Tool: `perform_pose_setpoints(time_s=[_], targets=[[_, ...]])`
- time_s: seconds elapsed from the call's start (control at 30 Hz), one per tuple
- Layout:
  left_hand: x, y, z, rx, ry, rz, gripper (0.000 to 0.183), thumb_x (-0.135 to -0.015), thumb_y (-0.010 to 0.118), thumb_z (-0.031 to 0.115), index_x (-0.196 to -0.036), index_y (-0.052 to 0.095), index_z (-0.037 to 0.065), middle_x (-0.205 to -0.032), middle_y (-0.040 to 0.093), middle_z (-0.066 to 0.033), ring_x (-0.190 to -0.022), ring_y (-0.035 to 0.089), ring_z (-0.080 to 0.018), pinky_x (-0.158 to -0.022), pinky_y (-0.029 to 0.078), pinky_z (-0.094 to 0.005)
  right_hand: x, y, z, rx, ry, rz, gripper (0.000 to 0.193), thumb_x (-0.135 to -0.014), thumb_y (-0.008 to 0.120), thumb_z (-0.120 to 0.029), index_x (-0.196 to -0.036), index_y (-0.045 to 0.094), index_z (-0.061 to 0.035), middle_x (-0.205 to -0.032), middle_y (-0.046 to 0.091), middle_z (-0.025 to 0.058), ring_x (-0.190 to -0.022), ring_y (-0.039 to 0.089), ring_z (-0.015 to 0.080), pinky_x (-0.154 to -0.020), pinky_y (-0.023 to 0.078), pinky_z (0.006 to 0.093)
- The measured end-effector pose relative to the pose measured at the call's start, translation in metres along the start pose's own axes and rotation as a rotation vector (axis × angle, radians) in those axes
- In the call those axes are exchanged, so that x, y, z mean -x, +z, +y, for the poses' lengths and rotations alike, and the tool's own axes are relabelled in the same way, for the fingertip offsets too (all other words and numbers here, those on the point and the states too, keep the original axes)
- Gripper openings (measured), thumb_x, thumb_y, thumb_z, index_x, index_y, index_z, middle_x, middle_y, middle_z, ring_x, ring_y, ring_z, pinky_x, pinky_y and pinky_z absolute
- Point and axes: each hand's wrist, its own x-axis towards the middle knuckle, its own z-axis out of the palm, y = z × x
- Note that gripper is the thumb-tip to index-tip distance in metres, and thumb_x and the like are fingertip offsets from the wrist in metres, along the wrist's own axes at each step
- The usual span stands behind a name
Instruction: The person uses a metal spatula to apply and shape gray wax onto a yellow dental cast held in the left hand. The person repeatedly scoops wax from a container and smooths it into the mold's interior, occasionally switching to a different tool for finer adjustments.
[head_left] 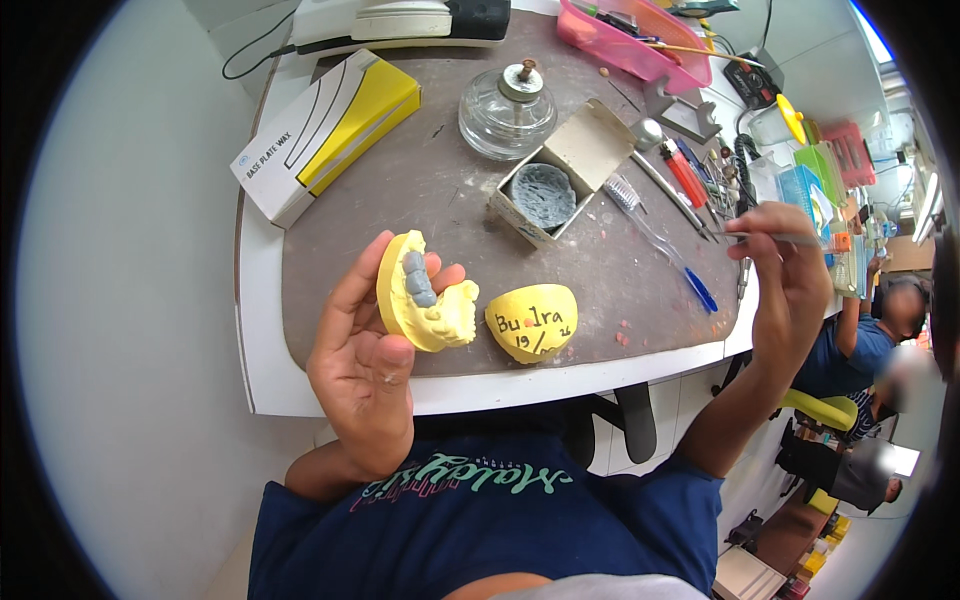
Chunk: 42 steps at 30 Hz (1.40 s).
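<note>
My left hand [360, 375] is closed around a yellow dental cast [432, 325], tilted up above the table's front edge. Grey wax teeth [418, 278] sit along part of its arch. Just to the right, a second yellow cast [532, 325] with handwriting on its base lies on the table. In my right hand [790, 270], raised over the table's right side, a thin metal dental instrument [745, 234] is pinched between the fingers. Its tip points left, apart from the cast. Behind the casts stands an open small box [520, 215] with a round block of grey wax [543, 195] inside.
A glass spirit lamp [507, 125] stands behind the wax box. At the back left lies a white and yellow box [330, 135]. To the right are a toothbrush [655, 240], a red lighter [684, 172] and a pink tray [625, 45] of tools. People [850, 340] sit at the far right.
</note>
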Motion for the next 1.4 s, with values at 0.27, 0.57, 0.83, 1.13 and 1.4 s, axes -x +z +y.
perform_pose_setpoints(time_s=[0.27,0.57,0.83,1.13,1.4], targets=[[-0.010,0.002,0.014,0.196,-0.294,-0.101,0.061,-0.102,0.043,0.039,-0.144,0.033,-0.004,-0.131,0.055,-0.0227,-0.108,0.065,-0.0304,-0.077,0.060,-0.0329,-0.022,0.008,0.028,0.558,0.079,-0.379,0.033,-0.083,0.068,0.000,-0.115,0.064,-0.0038,-0.083,0.069,0.0130,-0.071,0.067,0.0215,-0.068,0.053,0.0313],[-0.014,-0.005,0.018,0.324,-0.409,-0.117,0.056,-0.105,0.034,0.037,-0.145,0.034,-0.002,-0.129,0.057,-0.0213,-0.102,0.068,-0.0260,-0.072,0.059,-0.0274,-0.018,0.028,0.026,0.708,-0.119,-0.266,0.028,-0.082,0.069,0.001,-0.109,0.066,-0.0036,-0.081,0.068,0.0128,-0.069,0.068,0.0238,-0.063,0.052,0.0329],[-0.013,-0.005,0.018,0.335,-0.424,-0.111,0.056,-0.105,0.034,0.038,-0.145,0.034,-0.001,-0.129,0.058,-0.0211,-0.101,0.068,-0.0240,-0.070,0.059,-0.0263,0.019,0.063,-0.026,0.360,-0.327,-0.544,0.055,-0.066,0.084,-0.030,-0.111,0.066,-0.0056,-0.099,0.067,0.0096,-0.083,0.066,0.0247,-0.070,0.055,0.0333],[-0.013,-0.004,0.017,0.345,-0.427,-0.117,0.055,-0.105,0.034,0.037,-0.145,0.034,-0.001,-0.129,0.057,-0.0216,-0.102,0.068,-0.0242,-0.070,0.060,-0.0267,0.032,0.087,-0.027,0.375,-0.328,-0.604,0.068,-0.066,0.084,-0.027,-0.125,0.059,-0.0064,-0.114,0.061,0.0088,-0.094,0.063,0.0243,-0.074,0.054,0.0346],[-0.010,-0.001,0.018,0.344,-0.422,-0.104,0.055,-0.105,0.034,0.037,-0.145,0.034,0.000,-0.126,0.059,-0.0204,-0.102,0.068,-0.0258,-0.071,0.059,-0.0280,0.043,0.078,-0.022,0.228,-0.197,-0.328,0.074,-0.059,0.089,-0.027,-0.123,0.060,-0.0017,-0.109,0.062,0.0152,-0.093,0.064,0.0296,-0.078,0.052,0.0381]])
